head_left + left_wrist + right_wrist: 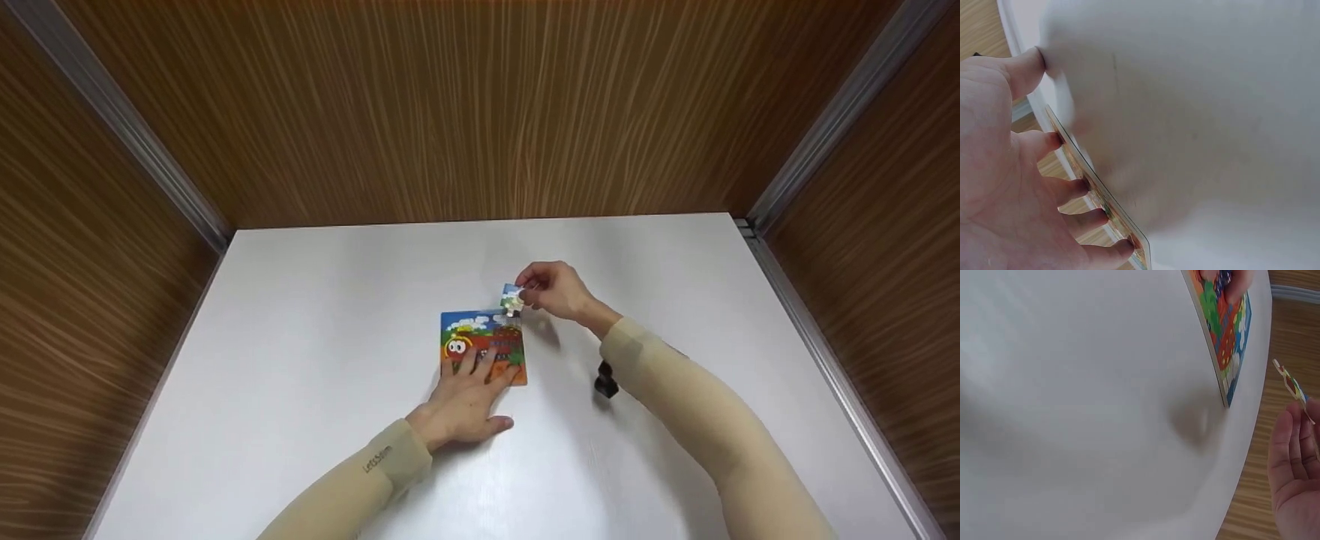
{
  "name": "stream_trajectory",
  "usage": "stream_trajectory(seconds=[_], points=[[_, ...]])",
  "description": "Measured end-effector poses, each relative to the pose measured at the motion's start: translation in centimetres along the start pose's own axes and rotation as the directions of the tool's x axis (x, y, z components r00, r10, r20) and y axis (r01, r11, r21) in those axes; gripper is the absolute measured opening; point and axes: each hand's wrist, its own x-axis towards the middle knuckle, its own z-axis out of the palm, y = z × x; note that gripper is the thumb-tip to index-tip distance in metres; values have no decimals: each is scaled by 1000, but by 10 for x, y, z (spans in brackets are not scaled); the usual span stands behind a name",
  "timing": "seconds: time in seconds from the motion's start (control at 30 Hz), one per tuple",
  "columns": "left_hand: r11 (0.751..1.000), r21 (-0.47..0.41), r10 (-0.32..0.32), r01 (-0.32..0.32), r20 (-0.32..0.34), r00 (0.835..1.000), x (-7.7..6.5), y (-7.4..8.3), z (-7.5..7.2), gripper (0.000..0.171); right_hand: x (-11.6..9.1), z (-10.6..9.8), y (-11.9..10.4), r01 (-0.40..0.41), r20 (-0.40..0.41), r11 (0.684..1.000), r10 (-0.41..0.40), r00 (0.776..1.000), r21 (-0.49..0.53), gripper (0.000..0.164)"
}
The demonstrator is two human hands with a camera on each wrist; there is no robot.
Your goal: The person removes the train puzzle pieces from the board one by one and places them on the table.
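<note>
A colourful jigsaw puzzle board (480,324) lies flat on the white table. Spread across its lower part is my left hand (463,401), fingers straight, fingertips on the printed picture. The left wrist view shows those fingertips along the edge of the puzzle board (1103,197), thumb out over the table. Between thumb and fingers, my right hand (557,291) pinches a small jigsaw puzzle piece (511,298) at the board's far right corner. In the right wrist view the puzzle piece (1292,385) is raised and seen nearly edge-on, apart from the board.
The white table (315,337) is bounded by wood-grain panels (480,112) at the back and both sides, with metal rails at the corners. A small black object (606,381) shows beside the right forearm, partly hidden by the sleeve.
</note>
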Motion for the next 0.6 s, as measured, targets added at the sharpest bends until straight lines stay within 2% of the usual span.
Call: stream_trajectory(seconds=[0.27, 0.6], points=[[1000, 28, 10, -10, -21, 1000, 2, -1, -1, 85, -11, -23, 13, -32, -49, 999, 33, 998, 28, 17], [1000, 1, -2, 2, -1, 1000, 4, 0, -2, 85, -24, -43, 35, -114, -63, 993, 115, 991, 26, 20]])
